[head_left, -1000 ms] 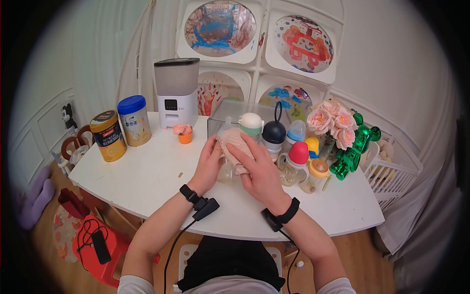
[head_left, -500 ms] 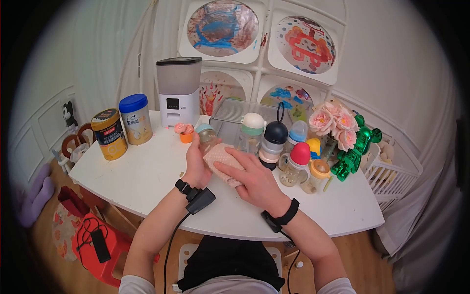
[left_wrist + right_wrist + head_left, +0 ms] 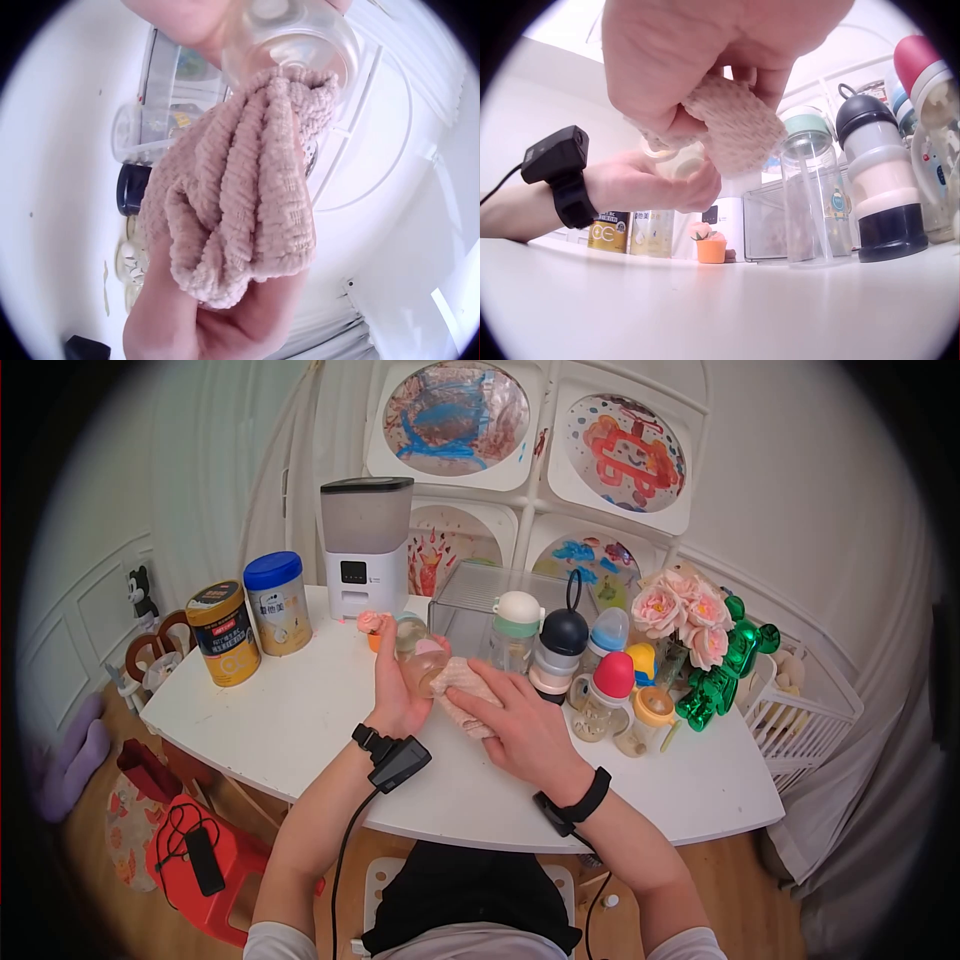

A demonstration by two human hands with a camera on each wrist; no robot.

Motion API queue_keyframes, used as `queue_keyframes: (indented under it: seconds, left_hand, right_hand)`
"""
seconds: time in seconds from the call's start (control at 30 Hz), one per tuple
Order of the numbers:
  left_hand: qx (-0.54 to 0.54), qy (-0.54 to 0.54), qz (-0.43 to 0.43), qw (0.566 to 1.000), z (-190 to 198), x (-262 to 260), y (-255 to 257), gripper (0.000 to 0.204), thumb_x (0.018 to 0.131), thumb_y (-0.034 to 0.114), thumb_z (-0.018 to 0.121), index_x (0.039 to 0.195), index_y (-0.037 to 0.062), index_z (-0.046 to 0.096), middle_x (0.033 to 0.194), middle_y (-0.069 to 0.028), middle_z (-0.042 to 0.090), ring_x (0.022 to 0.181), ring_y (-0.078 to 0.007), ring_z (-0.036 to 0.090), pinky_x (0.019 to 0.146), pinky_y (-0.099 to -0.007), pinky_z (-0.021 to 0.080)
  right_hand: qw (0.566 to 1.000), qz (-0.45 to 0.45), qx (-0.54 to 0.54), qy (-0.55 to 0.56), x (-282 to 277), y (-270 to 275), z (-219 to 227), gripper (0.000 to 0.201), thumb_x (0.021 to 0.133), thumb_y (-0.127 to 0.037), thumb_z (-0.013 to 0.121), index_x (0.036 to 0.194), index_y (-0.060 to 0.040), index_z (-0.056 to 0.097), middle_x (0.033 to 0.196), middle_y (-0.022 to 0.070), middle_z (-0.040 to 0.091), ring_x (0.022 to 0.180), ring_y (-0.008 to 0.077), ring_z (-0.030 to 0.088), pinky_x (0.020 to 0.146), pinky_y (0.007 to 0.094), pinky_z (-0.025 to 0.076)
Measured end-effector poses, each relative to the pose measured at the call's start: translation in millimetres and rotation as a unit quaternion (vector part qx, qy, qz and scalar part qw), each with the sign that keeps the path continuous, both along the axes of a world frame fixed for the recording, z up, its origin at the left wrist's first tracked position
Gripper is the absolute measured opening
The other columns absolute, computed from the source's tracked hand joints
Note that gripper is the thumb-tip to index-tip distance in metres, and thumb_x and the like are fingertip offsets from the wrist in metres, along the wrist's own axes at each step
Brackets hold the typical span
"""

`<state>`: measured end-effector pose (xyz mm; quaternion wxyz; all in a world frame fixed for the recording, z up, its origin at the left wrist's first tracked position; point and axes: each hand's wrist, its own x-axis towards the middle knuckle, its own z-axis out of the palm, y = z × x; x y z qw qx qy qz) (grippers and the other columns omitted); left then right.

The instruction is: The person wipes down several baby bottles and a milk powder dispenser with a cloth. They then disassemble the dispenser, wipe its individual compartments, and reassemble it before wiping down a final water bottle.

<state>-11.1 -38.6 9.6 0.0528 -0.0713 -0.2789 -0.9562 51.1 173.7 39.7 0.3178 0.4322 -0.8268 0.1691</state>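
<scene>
My left hand [image 3: 396, 698] grips a clear baby bottle [image 3: 426, 662] with a pale blue-green top, tilted so its base faces my right hand [image 3: 530, 732]. A pink waffle-textured cloth [image 3: 466, 698] is bunched in my right hand's fingers. In the left wrist view the cloth's folded edge lies against the round base of the bottle [image 3: 319, 37]. From the right wrist view, the cloth [image 3: 739, 127] hangs between thumb and fingers above the tabletop, overlapping the bottle and partly hiding it.
Right of my hands stand a mint-topped bottle [image 3: 514, 630], a stacked navy-lidded container [image 3: 562, 635], a red-topped bottle [image 3: 602, 700] and roses [image 3: 682, 605]. A clear box [image 3: 460, 600] and a white dispenser [image 3: 367, 550] are behind. Two cans, one yellow [image 3: 222, 635], stand left on the white table [image 3: 300, 710].
The cloth has come off the bottle's side and moved down to its base, uncovering the bottle. My left hand has shifted left and turned palm inward, tilting the bottle.
</scene>
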Motion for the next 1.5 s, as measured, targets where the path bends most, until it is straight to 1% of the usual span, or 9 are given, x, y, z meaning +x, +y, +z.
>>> queue_keyframes:
  seconds: [0.23,0.33,0.43,0.53,0.73,0.9,0.97,1.2,1.5]
  left_hand:
    - [-0.012,0.012,0.026,0.999,15.8,16.6,6.1,0.046,0.111,0.051,0.051,0.128,0.0088,0.057,0.113,-0.0080,0.065,0.110,-0.0237,0.065,0.100,-0.0394,0.055]
    - [-0.048,0.031,0.018,0.998,8.4,11.5,5.3,0.045,0.111,0.049,0.051,0.129,0.0087,0.058,0.116,-0.0066,0.065,0.113,-0.0218,0.064,0.105,-0.0387,0.053]
    - [-0.117,0.086,0.013,0.989,0.4,5.7,2.2,0.044,0.111,0.047,0.053,0.132,0.0083,0.058,0.119,-0.0059,0.064,0.116,-0.0199,0.063,0.109,-0.0380,0.050]
    - [-0.170,0.148,0.024,0.974,6.4,12.9,12.0,0.045,0.111,0.045,0.053,0.136,0.0070,0.057,0.125,-0.0055,0.064,0.119,-0.0181,0.061,0.110,-0.0378,0.049]
    - [-0.233,0.194,0.010,0.953,5.9,15.2,19.1,0.049,0.110,0.038,0.057,0.145,0.0038,0.052,0.138,-0.0068,0.062,0.126,-0.0179,0.059,0.115,-0.0406,0.045]
    - [-0.261,0.227,-0.010,0.938,3.6,18.8,24.5,0.054,0.110,0.029,0.060,0.153,0.0013,0.045,0.147,-0.0091,0.058,0.136,-0.0195,0.055,0.120,-0.0408,0.041]
    - [-0.269,0.205,0.001,0.941,0.2,17.8,25.4,0.057,0.109,0.026,0.060,0.156,-0.0002,0.041,0.150,-0.0101,0.056,0.141,-0.0201,0.052,0.122,-0.0403,0.038]
    - [-0.242,0.196,0.018,0.950,-4.4,13.6,26.5,0.059,0.109,0.023,0.062,0.157,-0.0019,0.040,0.136,-0.0107,0.061,0.128,-0.0180,0.059,0.114,-0.0351,0.046]
    - [-0.192,0.136,0.084,0.968,1.7,12.2,16.7,0.039,0.112,0.038,0.051,0.134,0.0058,0.057,0.125,-0.0059,0.066,0.117,-0.0177,0.063,0.104,-0.0349,0.049]
  right_hand:
    - [0.992,-0.099,0.026,-0.077,-12.5,9.7,-15.9,0.049,0.075,-0.005,0.068,0.120,-0.0217,0.073,0.132,0.0080,0.070,0.112,0.0301,0.071,0.082,0.0420,0.061]
    - [0.991,-0.091,-0.101,-0.009,-10.3,8.8,-4.0,0.051,0.076,-0.001,0.066,0.123,-0.0191,0.073,0.130,0.0103,0.071,0.112,0.0331,0.071,0.087,0.0414,0.060]
    - [0.974,-0.043,-0.204,0.085,-9.6,4.0,3.3,0.062,0.076,0.003,0.065,0.134,-0.0172,0.068,0.142,0.0109,0.065,0.116,0.0327,0.069,0.088,0.0393,0.060]
    - [0.957,0.014,-0.268,0.113,-11.0,4.0,1.6,0.071,0.077,0.012,0.062,0.143,-0.0128,0.063,0.160,0.0262,0.044,0.139,0.0433,0.053,0.113,0.0423,0.048]
    - [0.931,0.035,-0.329,0.156,-20.8,6.7,-6.0,0.073,0.081,0.016,0.056,0.147,-0.0127,0.061,0.169,0.0283,0.025,0.147,0.0463,0.043,0.120,0.0487,0.037]
    - [0.964,0.014,-0.243,0.107,-14.4,5.2,-0.6,0.078,0.081,0.014,0.057,0.153,-0.0171,0.057,0.165,0.0253,0.036,0.145,0.0445,0.046,0.119,0.0469,0.040]
    - [0.983,0.035,-0.183,0.009,-15.5,0.0,-6.5,0.077,0.082,0.010,0.058,0.153,-0.0200,0.058,0.164,0.0234,0.040,0.142,0.0434,0.049,0.116,0.0457,0.043]
    - [0.988,0.015,-0.154,0.020,-16.5,4.4,-3.8,0.075,0.083,0.005,0.061,0.151,-0.0266,0.060,0.159,0.0197,0.048,0.132,0.0420,0.057,0.110,0.0463,0.050]
    - [0.995,0.067,-0.066,-0.023,-9.8,3.1,-5.6,0.072,0.080,0.002,0.066,0.147,-0.0254,0.063,0.154,0.0167,0.053,0.123,0.0372,0.061,0.100,0.0440,0.056]
